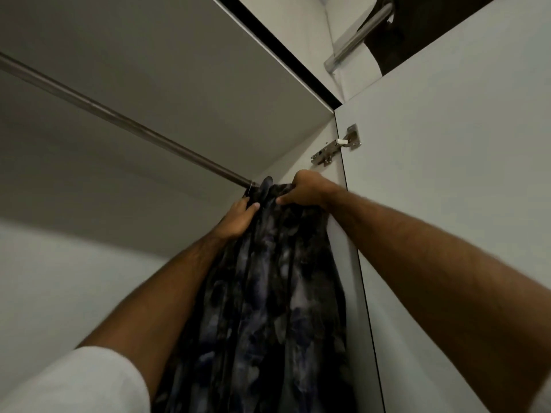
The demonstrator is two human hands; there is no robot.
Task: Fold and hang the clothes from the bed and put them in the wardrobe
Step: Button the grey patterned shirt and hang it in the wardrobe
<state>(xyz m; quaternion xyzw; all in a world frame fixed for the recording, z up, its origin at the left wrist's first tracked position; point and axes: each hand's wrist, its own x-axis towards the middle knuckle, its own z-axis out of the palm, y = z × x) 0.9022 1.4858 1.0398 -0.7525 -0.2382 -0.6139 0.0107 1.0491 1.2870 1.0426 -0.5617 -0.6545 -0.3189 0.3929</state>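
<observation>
A dark garment with a blue-grey floral print hangs down inside the wardrobe, its top bunched up at the right end of the metal rail. My left hand grips the garment's top on the left, just under the rail's end. My right hand grips the bunched top on the right, close to the wardrobe's side wall. A thin bit of metal, perhaps a hanger's hook, shows at the rail's end; the hanger itself is hidden by the cloth.
The wardrobe's open door stands at the right, with a metal hinge above my right hand. A shelf panel lies over the rail. In the upper compartment a second metal rod and dark clothing show.
</observation>
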